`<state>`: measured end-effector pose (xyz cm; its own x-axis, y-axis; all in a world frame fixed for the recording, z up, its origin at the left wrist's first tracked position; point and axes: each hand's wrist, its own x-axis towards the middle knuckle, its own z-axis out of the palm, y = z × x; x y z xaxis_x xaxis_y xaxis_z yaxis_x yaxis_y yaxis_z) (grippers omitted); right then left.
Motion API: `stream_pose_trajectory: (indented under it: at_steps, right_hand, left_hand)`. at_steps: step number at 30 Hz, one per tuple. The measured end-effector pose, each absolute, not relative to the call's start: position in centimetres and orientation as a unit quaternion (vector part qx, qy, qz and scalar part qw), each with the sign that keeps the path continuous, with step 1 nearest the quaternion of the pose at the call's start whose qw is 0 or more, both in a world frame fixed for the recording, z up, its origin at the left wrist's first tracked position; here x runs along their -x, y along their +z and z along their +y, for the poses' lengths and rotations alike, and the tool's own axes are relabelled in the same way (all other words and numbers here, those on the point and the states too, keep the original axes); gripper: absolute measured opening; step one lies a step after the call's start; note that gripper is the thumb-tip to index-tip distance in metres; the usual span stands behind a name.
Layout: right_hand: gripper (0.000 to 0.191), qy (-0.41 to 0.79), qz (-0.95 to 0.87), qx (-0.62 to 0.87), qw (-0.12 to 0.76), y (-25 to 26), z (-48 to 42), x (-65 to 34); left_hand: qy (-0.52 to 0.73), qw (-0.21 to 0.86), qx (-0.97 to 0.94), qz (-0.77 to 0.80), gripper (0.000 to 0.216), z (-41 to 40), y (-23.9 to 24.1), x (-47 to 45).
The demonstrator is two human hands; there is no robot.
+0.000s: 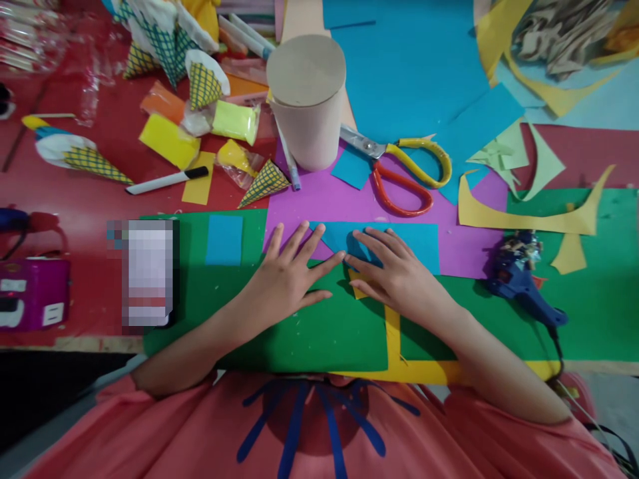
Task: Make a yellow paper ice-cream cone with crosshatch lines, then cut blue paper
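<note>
My left hand (pixel 289 273) lies palm down with its fingers spread, over green and purple sheets, its fingertips at the left end of a blue paper strip (pixel 419 247). On that strip rests my right hand (pixel 399 273), also flat with fingers apart. The two hands nearly meet at the fingertips. A small yellow paper piece (pixel 360 290) shows partly under the right hand. Beyond the hands, scissors (pixel 375 150) with one yellow and one red handle lie on the purple sheet (pixel 459 246). A lidded paper tub (pixel 308 106) stands upright beside them.
A blue glue gun (pixel 524 286) with a cord lies at right, near yellow paper offcuts (pixel 529 218). To the left are a phone (pixel 150 273), a blue paper square (pixel 224 239), a marker (pixel 167 181), a patterned cone (pixel 265 183) and yellow clay packets (pixel 170 140).
</note>
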<state>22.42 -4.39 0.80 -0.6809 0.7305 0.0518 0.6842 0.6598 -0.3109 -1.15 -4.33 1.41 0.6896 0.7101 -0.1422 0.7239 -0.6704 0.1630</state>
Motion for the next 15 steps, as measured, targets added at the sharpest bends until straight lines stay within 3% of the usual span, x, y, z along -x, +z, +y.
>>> stream_pose_trajectory:
  at_steps: [10,15]
  right_hand:
    - [0.032,0.125,-0.929,0.338,0.088,1.03,-4.19,-22.27]
    - [0.043,0.096,-0.928,0.352,0.076,0.45,-4.38,-21.89]
  left_hand:
    - [0.000,0.116,-0.898,0.423,0.047,-4.17,1.47,1.10]
    - [0.010,0.088,-0.889,0.448,0.047,-4.12,1.48,1.18]
